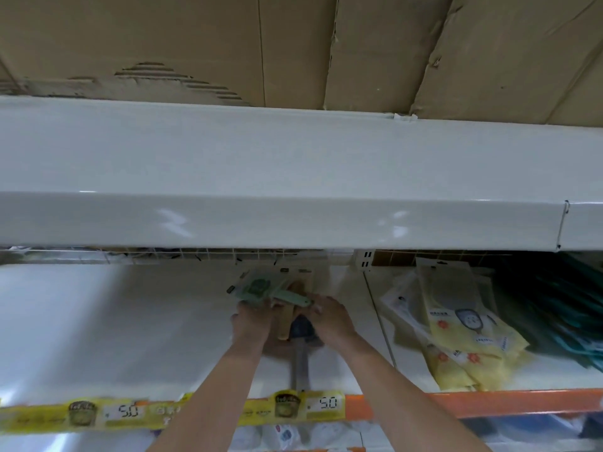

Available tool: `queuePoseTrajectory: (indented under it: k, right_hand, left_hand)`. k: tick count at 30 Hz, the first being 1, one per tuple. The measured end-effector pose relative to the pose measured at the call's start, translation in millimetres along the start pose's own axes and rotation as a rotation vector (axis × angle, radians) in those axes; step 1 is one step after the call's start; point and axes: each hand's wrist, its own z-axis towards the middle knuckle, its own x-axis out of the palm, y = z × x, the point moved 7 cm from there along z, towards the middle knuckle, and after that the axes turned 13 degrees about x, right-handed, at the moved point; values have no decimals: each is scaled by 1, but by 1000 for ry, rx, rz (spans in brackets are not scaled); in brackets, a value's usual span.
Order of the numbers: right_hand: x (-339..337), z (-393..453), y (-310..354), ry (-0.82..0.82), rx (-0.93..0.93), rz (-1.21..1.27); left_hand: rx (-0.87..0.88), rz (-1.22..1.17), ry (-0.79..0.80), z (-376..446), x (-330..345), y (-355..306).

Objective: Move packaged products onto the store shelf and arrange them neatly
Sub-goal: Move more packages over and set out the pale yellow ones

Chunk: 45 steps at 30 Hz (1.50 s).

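a: what is the place?
b: a white store shelf [130, 321] under another shelf board [293, 171], cardboard [195, 44] on top, yellow price strip [130, 414] in front.
a: and the hands?
b: the left hand [253, 318] and right hand [329, 318] both grip the green packaged products [261, 288] near the shelf back. yellow packets [470, 331] lie at right. the dark thing between the wrists is too blurred to name.

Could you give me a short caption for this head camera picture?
Both hands, left hand and right hand, hold green-carded packaged products on the white store shelf.
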Motion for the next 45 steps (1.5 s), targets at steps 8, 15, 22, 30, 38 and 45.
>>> queuePoseTrajectory:
  k: [8,15,22,30,38,45]
  right_hand:
    - [-9,-31,12,-85,-160,-353]
    - [-13,-33,3,266,-33,113]
    - [-5,0,3,121,191,186]
    - [6,-12,19,103,65,-156]
    - [9,-17,16,-20,67,-2]
    - [10,-35,18,-162,174,-20]
  left_hand:
    - [-45,-126,-28,19,-2,13]
    - [-23,-28,49,20,2,8]
    - [48,138,131,16,9,3]
    - [49,-192,174,15,6,6]
    - [22,-170,146,-1,-5,-3]
    - [-89,-281,111,-2,-1,10]
